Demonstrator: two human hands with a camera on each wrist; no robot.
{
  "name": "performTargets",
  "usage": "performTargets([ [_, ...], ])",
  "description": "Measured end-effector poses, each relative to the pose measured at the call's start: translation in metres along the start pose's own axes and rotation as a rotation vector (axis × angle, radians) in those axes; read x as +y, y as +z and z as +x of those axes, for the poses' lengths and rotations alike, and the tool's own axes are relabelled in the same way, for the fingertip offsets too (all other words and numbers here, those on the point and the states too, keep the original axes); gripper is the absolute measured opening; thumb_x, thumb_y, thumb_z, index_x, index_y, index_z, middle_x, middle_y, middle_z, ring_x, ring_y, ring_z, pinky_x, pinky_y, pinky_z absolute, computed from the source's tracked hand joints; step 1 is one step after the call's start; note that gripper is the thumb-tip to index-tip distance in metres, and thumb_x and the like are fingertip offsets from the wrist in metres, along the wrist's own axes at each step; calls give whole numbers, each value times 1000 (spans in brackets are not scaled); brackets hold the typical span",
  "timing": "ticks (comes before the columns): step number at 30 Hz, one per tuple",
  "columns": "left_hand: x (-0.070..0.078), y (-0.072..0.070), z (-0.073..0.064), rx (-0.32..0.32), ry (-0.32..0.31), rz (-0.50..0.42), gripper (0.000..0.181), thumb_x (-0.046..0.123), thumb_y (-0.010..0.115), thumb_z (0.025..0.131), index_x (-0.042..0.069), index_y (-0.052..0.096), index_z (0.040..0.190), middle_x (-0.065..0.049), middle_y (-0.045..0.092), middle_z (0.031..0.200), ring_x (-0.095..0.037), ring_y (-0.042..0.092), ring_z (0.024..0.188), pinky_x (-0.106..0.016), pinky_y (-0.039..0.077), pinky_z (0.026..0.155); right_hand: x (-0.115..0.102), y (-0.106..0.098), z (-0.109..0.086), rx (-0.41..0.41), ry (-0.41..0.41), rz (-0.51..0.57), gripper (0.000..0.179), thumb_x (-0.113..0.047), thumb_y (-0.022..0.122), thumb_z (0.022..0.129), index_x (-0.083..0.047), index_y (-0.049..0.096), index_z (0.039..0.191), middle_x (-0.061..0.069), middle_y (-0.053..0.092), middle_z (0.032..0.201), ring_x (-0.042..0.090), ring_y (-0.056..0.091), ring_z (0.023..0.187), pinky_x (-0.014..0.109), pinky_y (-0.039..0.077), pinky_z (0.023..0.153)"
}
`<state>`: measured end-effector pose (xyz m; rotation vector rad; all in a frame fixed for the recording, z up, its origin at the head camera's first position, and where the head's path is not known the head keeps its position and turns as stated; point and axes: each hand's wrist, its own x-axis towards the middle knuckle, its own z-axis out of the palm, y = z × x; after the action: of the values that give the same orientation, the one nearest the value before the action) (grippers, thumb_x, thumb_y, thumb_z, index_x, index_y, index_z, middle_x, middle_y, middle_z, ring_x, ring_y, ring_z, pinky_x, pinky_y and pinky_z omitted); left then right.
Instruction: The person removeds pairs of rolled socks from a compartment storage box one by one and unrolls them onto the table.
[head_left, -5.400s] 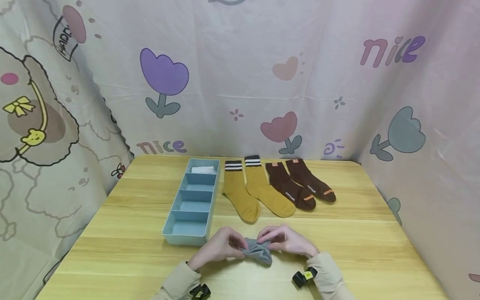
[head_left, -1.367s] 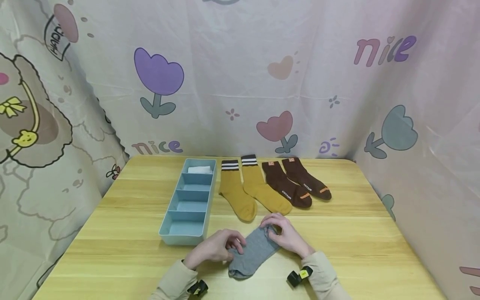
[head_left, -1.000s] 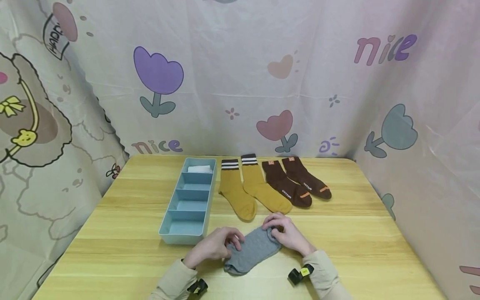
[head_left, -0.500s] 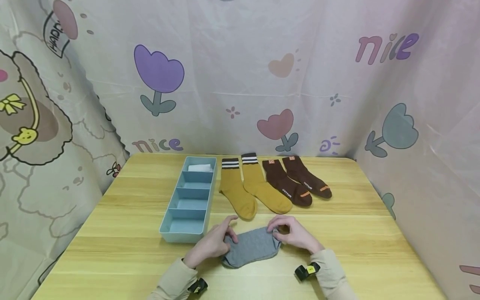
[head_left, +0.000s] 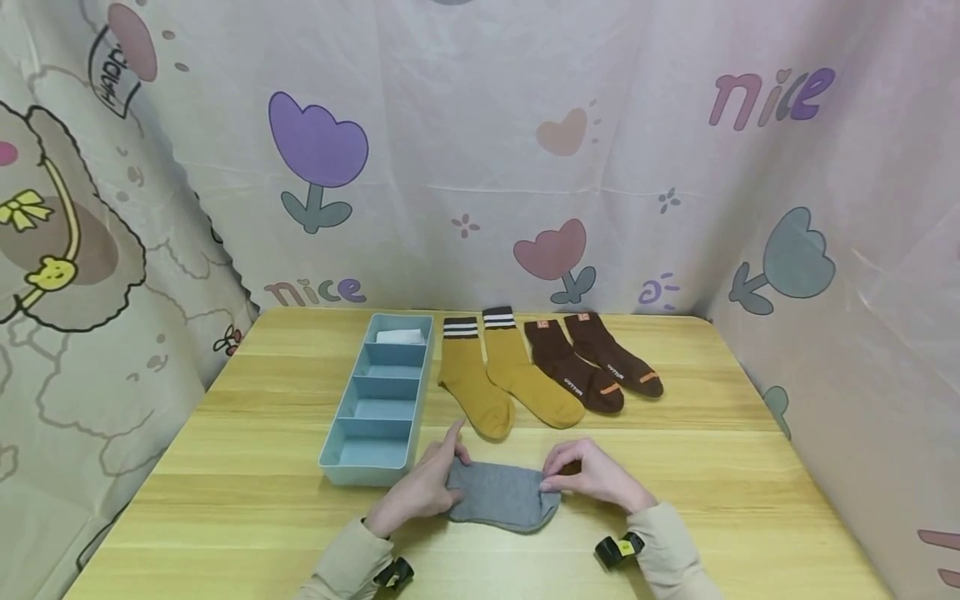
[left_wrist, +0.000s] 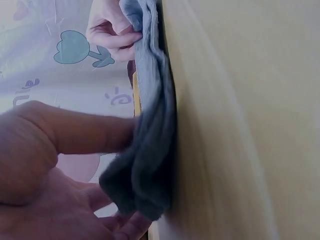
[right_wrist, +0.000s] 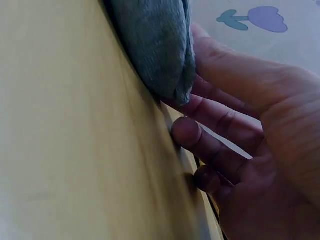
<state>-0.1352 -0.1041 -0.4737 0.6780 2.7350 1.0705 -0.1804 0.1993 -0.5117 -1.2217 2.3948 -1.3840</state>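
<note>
A pair of grey socks [head_left: 498,495], laid flat in layers, rests on the table in front of me. At its left end is my left hand [head_left: 422,483]; in the left wrist view the thumb [left_wrist: 95,131] lies against the cloth, with other fingers round the end. My right hand [head_left: 595,477] pinches the right end between thumb and fingers. In the right wrist view the rounded end of the grey socks [right_wrist: 157,47] sits by that thumb, its other fingers loosely bent below. Part of the left fingertips is hidden behind the cloth.
A blue divided box [head_left: 367,476] stands left of the hands, a white rolled cloth item [head_left: 401,337] in its far compartment. Two mustard socks [head_left: 474,387] and two brown socks [head_left: 573,375] lie behind the grey ones. A printed curtain [head_left: 450,150] borders the table [head_left: 247,467].
The grey socks went from a crumpled bunch to lying flat, then turned from slanting up rightward to nearly level. My right hand came slightly toward me; the left index finger straightened upward.
</note>
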Motion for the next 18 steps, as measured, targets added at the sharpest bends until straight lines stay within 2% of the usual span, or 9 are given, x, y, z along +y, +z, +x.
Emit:
performTargets([
  [4,2,1,1,23,-12,16,95,-19,66,70,-9,22,153,-8,56,113,-26,51,109,-44,46,95,-6,4,0,-23,19,-30,8,-19,79,87,-15,79,80,-1,74,82,-2,64,80,21,56,74],
  [6,2,1,2,42,-15,32,94,-21,62,67,-9,25,152,-10,55,114,-26,50,109,-44,45,95,-10,5,0,-48,50,-32,7,-19,80,85,-16,77,80,-2,73,79,-4,61,75,20,54,69],
  [8,2,1,3,65,-22,46,93,-22,59,66,-9,27,151,-11,54,116,-26,49,110,-45,45,95,-14,7,1,-74,79,-32,8,-18,82,84,-15,74,84,-1,71,77,-5,58,72,19,53,64],
  [12,1,1,4,102,-34,73,92,-24,54,65,-8,28,152,-13,56,116,-30,48,110,-46,45,94,-21,9,6,-114,134,-32,22,-17,83,82,-11,68,97,-1,66,71,-8,53,64,17,51,58],
  [18,-1,4,7,156,-44,109,94,-26,50,62,-6,30,151,-12,59,111,-31,47,103,-42,45,89,-25,18,10,-150,191,34,22,-15,84,80,-7,69,95,-1,63,68,-8,52,59,17,52,56],
])
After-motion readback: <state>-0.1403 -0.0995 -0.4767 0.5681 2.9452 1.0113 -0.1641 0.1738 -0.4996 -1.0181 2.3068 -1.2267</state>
